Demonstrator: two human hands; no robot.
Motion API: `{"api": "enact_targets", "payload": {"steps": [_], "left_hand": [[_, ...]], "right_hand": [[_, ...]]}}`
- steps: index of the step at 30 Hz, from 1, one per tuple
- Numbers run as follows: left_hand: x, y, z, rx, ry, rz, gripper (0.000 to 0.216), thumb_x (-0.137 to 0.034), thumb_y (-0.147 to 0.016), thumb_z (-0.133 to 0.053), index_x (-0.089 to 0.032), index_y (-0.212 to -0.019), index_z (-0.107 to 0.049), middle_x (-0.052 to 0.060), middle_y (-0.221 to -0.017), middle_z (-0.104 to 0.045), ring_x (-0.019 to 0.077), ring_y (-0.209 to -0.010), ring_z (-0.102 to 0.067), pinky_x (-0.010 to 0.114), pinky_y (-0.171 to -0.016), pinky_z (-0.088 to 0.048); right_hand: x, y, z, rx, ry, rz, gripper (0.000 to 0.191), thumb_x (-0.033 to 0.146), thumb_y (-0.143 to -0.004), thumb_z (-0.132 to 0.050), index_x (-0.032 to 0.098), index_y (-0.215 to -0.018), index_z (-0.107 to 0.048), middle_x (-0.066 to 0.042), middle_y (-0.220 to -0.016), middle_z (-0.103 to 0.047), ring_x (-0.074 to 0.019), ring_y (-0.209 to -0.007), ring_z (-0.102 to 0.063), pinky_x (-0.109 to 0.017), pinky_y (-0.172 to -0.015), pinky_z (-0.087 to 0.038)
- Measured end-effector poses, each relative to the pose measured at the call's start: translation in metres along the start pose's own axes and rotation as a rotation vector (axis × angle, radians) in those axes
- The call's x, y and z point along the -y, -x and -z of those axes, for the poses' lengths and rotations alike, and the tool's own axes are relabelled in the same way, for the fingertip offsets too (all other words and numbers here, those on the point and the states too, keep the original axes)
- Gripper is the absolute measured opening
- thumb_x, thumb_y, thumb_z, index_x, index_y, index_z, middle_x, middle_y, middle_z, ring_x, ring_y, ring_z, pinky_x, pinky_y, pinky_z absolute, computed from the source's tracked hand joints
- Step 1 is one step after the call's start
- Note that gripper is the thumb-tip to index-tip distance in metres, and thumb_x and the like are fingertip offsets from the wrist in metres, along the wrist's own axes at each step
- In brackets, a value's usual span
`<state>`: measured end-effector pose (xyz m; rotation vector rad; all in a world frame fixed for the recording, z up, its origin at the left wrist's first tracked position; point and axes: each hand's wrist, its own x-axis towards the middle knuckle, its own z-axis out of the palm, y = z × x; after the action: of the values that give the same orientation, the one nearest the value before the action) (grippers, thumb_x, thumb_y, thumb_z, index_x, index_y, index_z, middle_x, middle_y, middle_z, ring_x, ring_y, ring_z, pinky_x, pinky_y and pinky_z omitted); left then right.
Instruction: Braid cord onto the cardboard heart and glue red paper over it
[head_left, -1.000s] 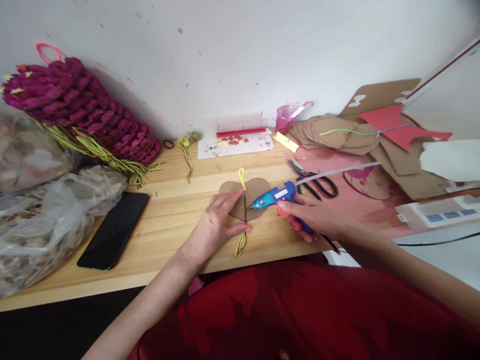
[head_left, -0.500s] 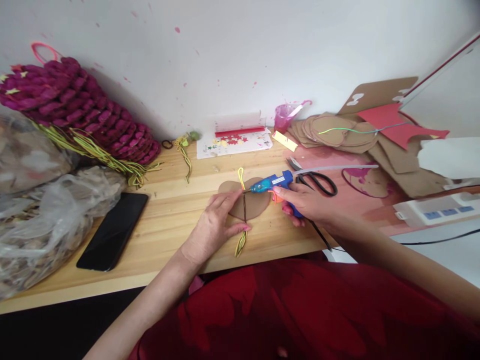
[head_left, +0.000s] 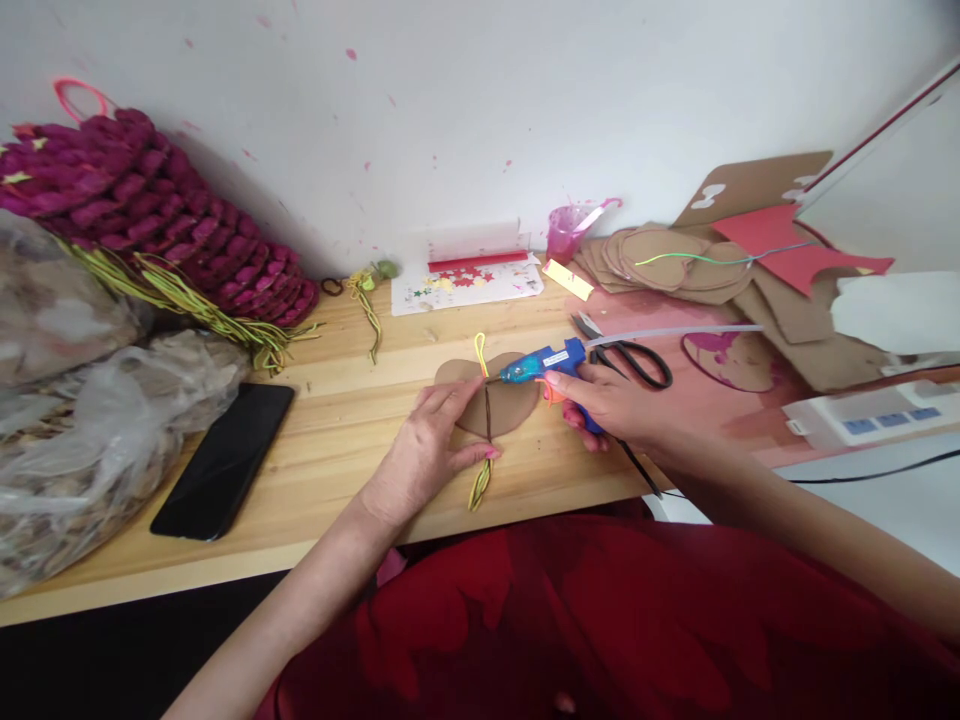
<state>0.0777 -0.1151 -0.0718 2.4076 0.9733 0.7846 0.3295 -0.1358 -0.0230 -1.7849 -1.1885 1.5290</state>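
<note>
Apparently gluing, you grip a glue gun (head_left: 536, 365) in curled right fingers (head_left: 574, 388), parted left fingers (head_left: 452, 400) pinning cord (head_left: 488, 415) on cardboard (head_left: 516, 402), steadiness needed next.

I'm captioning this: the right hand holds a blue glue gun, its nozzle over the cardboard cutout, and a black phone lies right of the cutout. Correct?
One slip: the black phone lies left of the cardboard cutout, as the head view shows. The right hand does hold the blue glue gun.

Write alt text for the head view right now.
A person's right hand holds a blue glue gun, its nozzle near a cord across a cardboard shape that the left hand touches. Scissors lie to the right, a phone to the left.
</note>
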Motion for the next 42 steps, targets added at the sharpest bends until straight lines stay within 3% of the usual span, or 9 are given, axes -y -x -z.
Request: {"api": "enact_targets", "payload": {"steps": [14,30,42], "left_hand": [[0.000,0.000,0.000,-0.001,-0.008,0.006,0.079,-0.037,-0.078,-0.080,-0.024,-0.146,-0.042,0.014,-0.133,-0.061,0.0279,-0.121,-0.057,0.049,-0.103,-0.049],[0.001,0.000,0.000,-0.006,0.002,0.006,0.079,-0.037,-0.078,-0.080,-0.024,-0.146,-0.042,0.014,-0.133,-0.060,0.0285,-0.121,-0.057,0.050,-0.100,-0.052],[0.001,0.001,-0.001,-0.007,-0.006,0.004,0.082,-0.036,-0.075,-0.082,-0.024,-0.146,-0.042,0.014,-0.133,-0.061,0.0279,-0.121,-0.056,0.049,-0.103,-0.049]], "right_hand": [[0.002,0.002,-0.001,-0.004,-0.012,0.022,0.029,0.043,-0.100,-0.047,0.019,-0.083,-0.052,0.006,-0.055,-0.050,-0.0062,-0.030,-0.047,-0.017,-0.030,-0.031],[0.006,0.009,-0.001,-0.069,0.128,0.058,0.028,0.037,-0.099,-0.050,0.019,-0.078,-0.051,0.006,-0.056,-0.053,-0.0069,-0.032,-0.050,-0.018,-0.031,-0.036],[-0.005,0.019,0.002,0.130,0.015,-0.104,0.028,0.043,-0.099,-0.049,0.021,-0.081,-0.048,0.007,-0.053,-0.050,-0.0068,-0.032,-0.046,-0.018,-0.031,-0.034]]}}
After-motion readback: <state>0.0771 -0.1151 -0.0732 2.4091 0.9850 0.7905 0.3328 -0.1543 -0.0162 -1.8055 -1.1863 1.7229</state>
